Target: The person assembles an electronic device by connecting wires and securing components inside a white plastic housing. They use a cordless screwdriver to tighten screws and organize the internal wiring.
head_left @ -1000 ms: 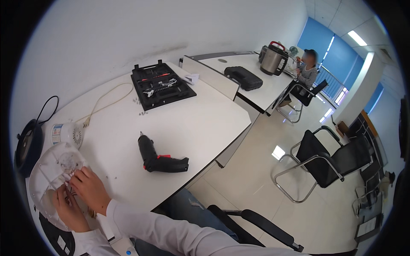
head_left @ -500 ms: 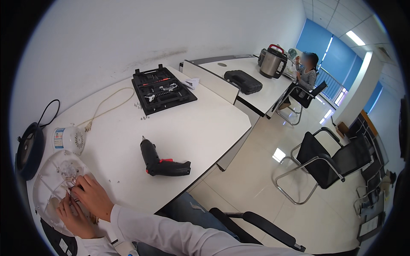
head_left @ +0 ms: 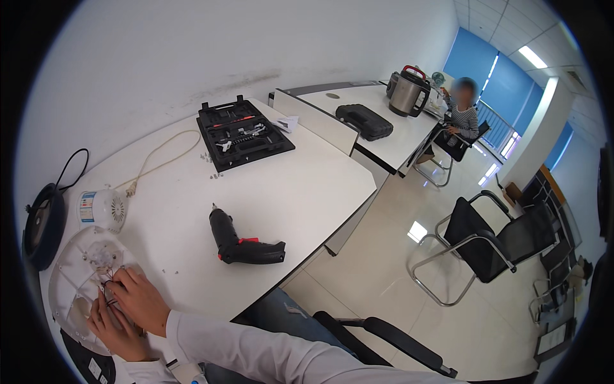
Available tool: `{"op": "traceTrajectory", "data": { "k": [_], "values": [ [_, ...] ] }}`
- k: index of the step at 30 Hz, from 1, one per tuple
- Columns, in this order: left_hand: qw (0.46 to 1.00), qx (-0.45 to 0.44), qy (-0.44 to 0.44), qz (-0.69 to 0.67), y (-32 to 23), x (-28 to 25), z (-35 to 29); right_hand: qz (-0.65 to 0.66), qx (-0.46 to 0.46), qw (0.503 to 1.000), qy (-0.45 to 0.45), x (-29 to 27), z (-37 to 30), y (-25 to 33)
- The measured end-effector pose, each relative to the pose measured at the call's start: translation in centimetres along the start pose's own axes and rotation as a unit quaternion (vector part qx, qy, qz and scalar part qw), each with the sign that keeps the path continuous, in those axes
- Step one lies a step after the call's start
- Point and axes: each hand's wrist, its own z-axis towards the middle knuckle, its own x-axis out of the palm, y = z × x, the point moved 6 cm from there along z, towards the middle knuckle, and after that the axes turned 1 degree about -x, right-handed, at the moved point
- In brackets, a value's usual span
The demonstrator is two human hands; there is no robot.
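Note:
At the lower left lies an upturned white plastic housing (head_left: 64,281), with ribs inside and a clear round part (head_left: 101,254) near its far end. Thin wires (head_left: 109,283), some dark, run inside it. My right hand (head_left: 142,301) reaches over from the right, its thumb and fingertips pinched on the wires. Close beside it, my left hand (head_left: 116,328) has its fingertips together at the same wires. The fingers partly hide what they grip. A black and red power screwdriver (head_left: 233,240) rests on the white table (head_left: 307,185), to the right of my hands.
Beyond the housing stand a white motor unit (head_left: 102,210) with a pale cord (head_left: 153,152) and a dark blue round part (head_left: 45,227). Small screws (head_left: 214,176) lie near an open black tool case (head_left: 243,137). A person (head_left: 464,118) sits at the far table.
My hands shift only slightly at the wires, and the housing stays in place. The seated person at the far table has turned and lowered an arm.

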Motion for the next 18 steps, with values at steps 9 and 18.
{"op": "traceTrajectory", "data": {
  "k": [9,18],
  "values": [
    [1.000,-0.004,0.007,-0.002,0.19,0.39,-0.33,-0.006,0.004,1.000,0.011,-0.70,-0.14,0.55],
    [0.999,-0.021,0.018,-0.016,0.54,0.69,-0.56,0.009,0.024,0.999,0.028,-0.08,-0.35,0.23]
  ]
}}
